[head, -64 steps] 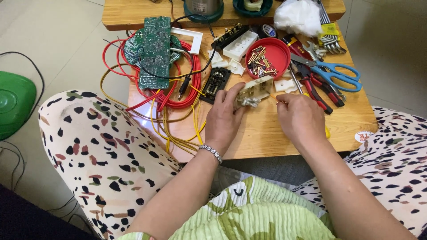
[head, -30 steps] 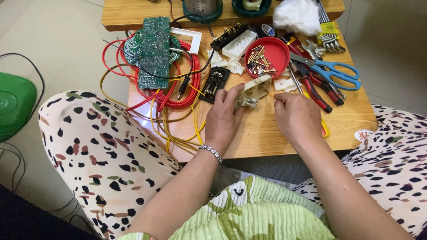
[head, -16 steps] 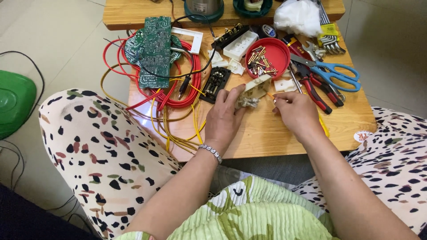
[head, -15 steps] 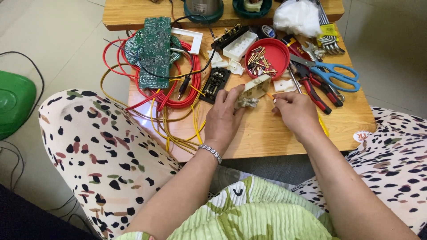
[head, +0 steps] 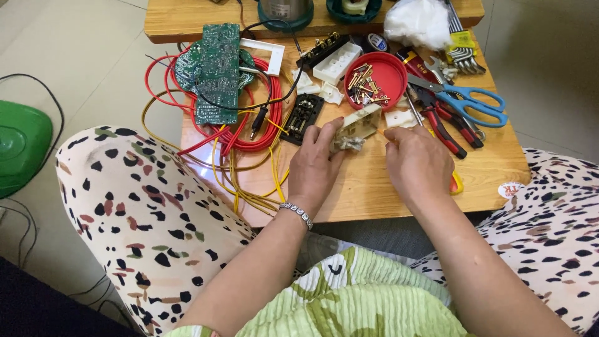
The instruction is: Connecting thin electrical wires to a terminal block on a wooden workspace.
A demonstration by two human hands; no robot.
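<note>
Head view looks down on a small wooden table (head: 374,193) across the person's knees. The left hand (head: 315,165) grips a cream plastic socket part (head: 359,125) near the middle of the table, fingers curled around its near end and thumb on its side. The right hand (head: 417,163) is pinched shut just beside the part's right end; a thin orange tip shows at its fingertips, but I cannot tell what it is.

The socket part looks light, stiff and hollow, with small metal contacts inside, so it probably cracks or sheds pieces if squeezed hard; its outer walls seem the safest place to hold.

Behind it sits a red round lid (head: 376,80) full of small brass screws and contacts, with white plastic pieces (head: 337,62) to its left. Blue-handled scissors (head: 471,103) and red-handled pliers (head: 440,122) lie toward the right edge. A green circuit board (head: 215,72) rests on coils of red and yellow wire (head: 240,140) at the left edge.

A small round white-and-red sticker (head: 510,189) sits at the near right corner. A yellow tag (head: 463,40) holds a set of metal keys at the far right corner, beside a crumpled white plastic bag (head: 418,22).
</note>
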